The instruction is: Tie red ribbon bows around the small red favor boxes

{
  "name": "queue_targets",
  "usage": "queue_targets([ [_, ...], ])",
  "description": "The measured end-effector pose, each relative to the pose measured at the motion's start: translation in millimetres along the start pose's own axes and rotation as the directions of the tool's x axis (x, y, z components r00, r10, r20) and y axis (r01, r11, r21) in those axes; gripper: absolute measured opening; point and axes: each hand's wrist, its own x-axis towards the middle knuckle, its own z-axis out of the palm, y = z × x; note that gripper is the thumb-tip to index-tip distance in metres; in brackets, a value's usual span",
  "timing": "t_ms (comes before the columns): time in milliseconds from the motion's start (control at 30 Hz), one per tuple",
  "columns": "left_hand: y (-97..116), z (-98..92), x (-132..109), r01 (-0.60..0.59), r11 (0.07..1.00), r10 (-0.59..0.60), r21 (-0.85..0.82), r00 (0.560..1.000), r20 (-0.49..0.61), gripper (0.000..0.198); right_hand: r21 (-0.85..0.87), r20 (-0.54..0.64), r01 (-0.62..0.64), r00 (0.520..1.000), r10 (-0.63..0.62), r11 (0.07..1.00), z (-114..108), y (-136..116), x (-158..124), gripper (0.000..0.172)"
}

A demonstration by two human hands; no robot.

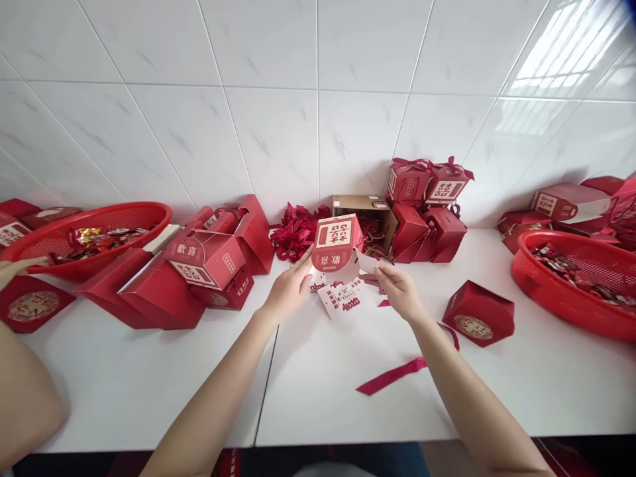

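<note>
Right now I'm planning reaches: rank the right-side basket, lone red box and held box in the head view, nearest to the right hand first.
1. Held box, left of the right hand.
2. Lone red box, to the right.
3. Right-side basket, farther right, at the picture's edge.

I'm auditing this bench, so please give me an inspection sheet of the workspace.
Surface: white table, seam visible.
Job's things: printed red box, held; printed cards near it.
Clutter: loose ribbon, ribbon pile, other red boxes, left basket and right basket.
Hands: left hand holds the box's side; right hand pinches a white piece beside it.
Cables: nothing clearly seen.
Surroundings: white tiled wall; another person's hand at the left basket.
</note>
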Motion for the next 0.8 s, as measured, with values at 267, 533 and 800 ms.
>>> queue_targets([
  [267, -10, 16.2, 26, 0.052, 0.980, -0.063, -0.193, 0.997, -0.053, 0.052, 0.037, -0.038, -0.031, 0.999, 0.032, 0.999, 5, 21, 25, 0.048],
  [533, -21, 40.1, -12, 0.226, 0.805, -0.398, -0.548, 0.891, -0.219, 0.037, 0.082, -0.045, -0.052, 0.997, 0.055, 0.995, 35, 50, 14, 0.049],
  [800, -15, 63.9, -22, 0.238, 0.357, -0.763, -0.903, 0.632, -0.136, 0.043, -0.002, -0.037, 0.108, 0.993, -0.108, 0.994, 98, 57, -16, 0.033],
])
